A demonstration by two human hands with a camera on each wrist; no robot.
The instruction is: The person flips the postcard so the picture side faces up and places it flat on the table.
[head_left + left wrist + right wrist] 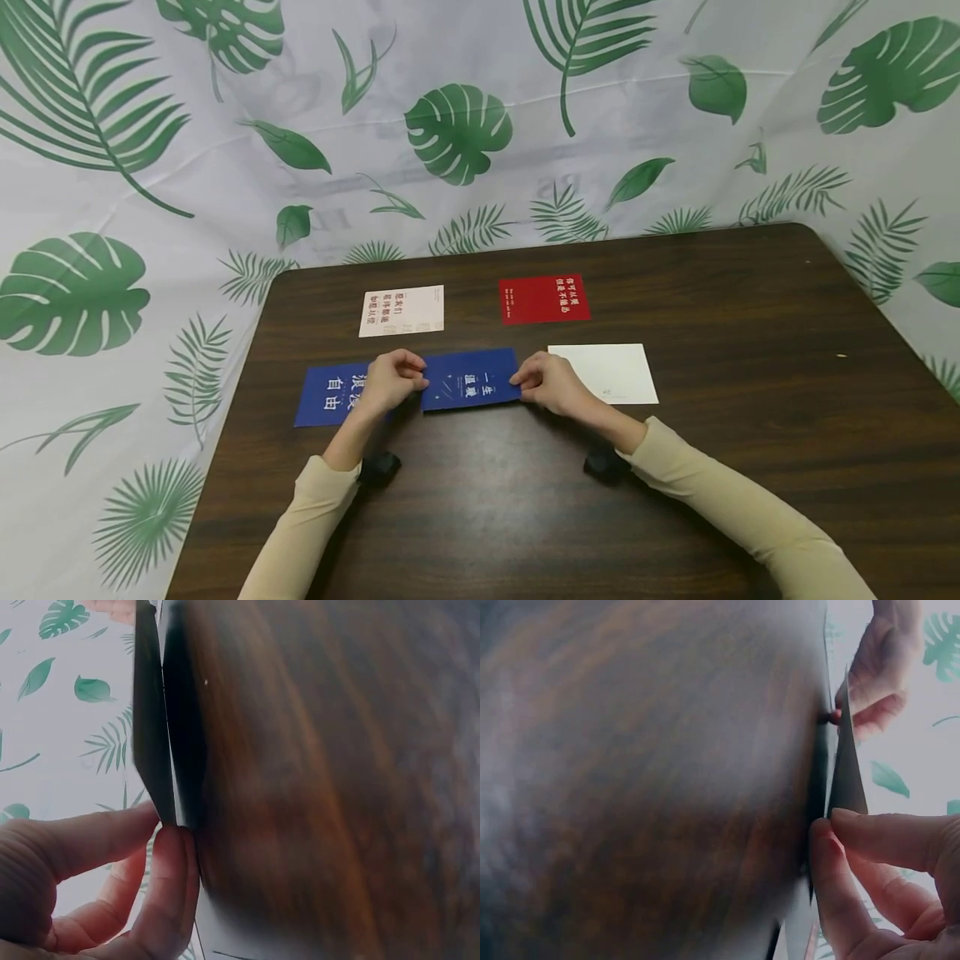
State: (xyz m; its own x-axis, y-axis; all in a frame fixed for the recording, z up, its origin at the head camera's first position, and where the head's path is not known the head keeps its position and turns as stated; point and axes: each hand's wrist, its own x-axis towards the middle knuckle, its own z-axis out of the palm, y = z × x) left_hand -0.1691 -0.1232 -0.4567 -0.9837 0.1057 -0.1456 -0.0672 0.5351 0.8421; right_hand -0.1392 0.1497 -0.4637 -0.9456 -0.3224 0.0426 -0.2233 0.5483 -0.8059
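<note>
Both hands hold a blue card with white lettering, one at each short side, near the middle of the dark wooden table. My left hand pinches its left edge between thumb and fingers; the left wrist view shows the card's dark edge in that grip. At the other end my right hand pinches the right edge, and the right wrist view shows the card nearly edge-on, slightly off the table. Partly under the left hand lies another blue card. A white card lies beside the right hand.
Farther back on the table lie a cream card with dark lettering and a red card with white lettering. Behind the table hangs a white curtain with green leaf prints. Dark camera mounts sit under the wrists.
</note>
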